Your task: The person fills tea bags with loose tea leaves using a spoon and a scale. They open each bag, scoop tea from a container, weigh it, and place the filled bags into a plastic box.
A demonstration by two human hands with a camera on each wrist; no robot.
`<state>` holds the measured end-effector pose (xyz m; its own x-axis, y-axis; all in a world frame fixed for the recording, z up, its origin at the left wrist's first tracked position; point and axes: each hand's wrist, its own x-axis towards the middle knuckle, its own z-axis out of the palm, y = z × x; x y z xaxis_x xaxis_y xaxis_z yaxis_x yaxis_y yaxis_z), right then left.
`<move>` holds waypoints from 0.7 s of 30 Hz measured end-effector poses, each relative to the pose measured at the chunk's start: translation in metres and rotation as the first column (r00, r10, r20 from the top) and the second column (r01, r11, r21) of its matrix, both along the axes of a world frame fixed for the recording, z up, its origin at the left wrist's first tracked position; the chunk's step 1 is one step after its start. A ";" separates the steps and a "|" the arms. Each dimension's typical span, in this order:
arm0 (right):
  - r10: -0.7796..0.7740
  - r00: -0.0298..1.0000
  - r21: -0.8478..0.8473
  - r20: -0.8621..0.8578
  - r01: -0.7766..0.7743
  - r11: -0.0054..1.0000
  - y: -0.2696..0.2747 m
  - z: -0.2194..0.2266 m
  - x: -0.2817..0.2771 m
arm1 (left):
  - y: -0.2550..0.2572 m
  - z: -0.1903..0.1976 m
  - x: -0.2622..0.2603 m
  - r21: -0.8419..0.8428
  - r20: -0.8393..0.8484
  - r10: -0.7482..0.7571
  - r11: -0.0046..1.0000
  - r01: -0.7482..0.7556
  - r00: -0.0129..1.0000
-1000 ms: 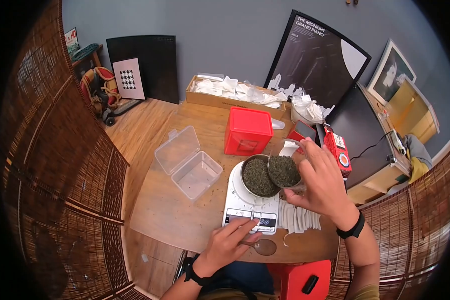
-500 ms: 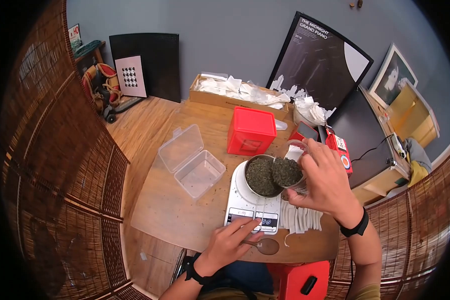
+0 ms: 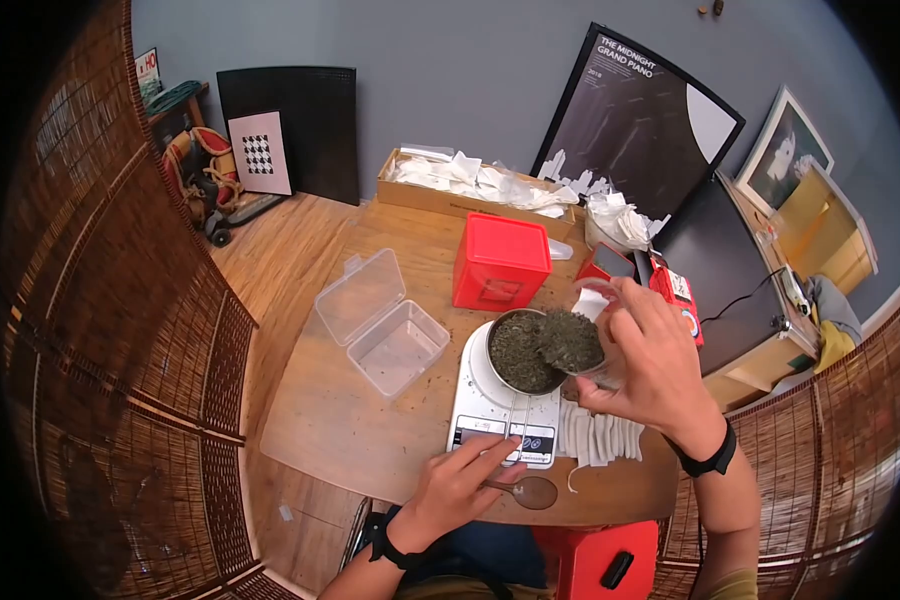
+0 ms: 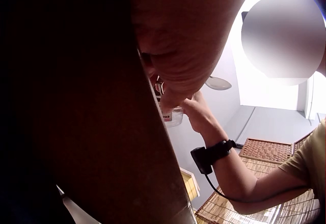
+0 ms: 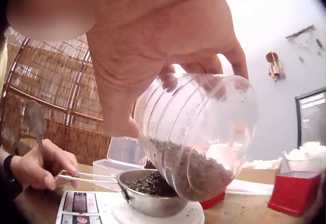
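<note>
My right hand (image 3: 655, 360) grips a clear plastic jar (image 5: 198, 127), tipped so its mouth is over a metal pan (image 5: 153, 201). Dark dried leaves (image 3: 570, 342) lie at the jar's mouth and fill much of the pan. The pan stands on a white scale (image 3: 477, 400). My left hand (image 3: 460, 487) holds the pan's wire handle (image 5: 91, 175) at its end, over the scale's display. A spoon (image 3: 533, 492) also sticks out from the left hand, bowl to the right. In the left wrist view the left hand (image 4: 178, 45) hides most of the work.
Left of the scale stands an open clear box (image 3: 398, 348). A red container (image 3: 502, 262) is behind the scale, with a carton of white bags (image 3: 460, 180) farther back. Filled white pouches (image 3: 600, 436) lie right of the scale. A red box (image 3: 610, 565) sits below the table's front edge.
The jar has tipped further over the pan, and the leaves at its mouth have shifted towards the pan's leaves. My left hand has stayed on the handle, with the spoon.
</note>
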<state>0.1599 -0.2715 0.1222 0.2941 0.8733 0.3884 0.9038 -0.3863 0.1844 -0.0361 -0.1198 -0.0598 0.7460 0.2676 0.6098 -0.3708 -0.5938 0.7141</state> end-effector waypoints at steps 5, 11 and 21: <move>-0.013 1.000 -0.015 -0.007 0.013 1.000 -0.003 -0.003 -0.001 | 0.000 0.000 0.000 -0.004 -0.005 0.000 1.000 0.000 1.000; -0.004 1.000 0.089 -0.013 0.005 0.996 -0.006 -0.004 0.000 | 0.000 0.003 0.000 0.004 -0.018 0.001 1.000 -0.001 1.000; -0.027 0.999 0.085 -0.019 0.029 0.996 -0.009 -0.007 -0.001 | -0.001 0.001 0.000 0.001 -0.004 0.004 1.000 -0.004 1.000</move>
<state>0.1587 -0.2804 0.1148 0.3253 0.8287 0.4555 0.8953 -0.4249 0.1337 -0.0359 -0.1203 -0.0593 0.7475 0.2698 0.6070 -0.3655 -0.5960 0.7150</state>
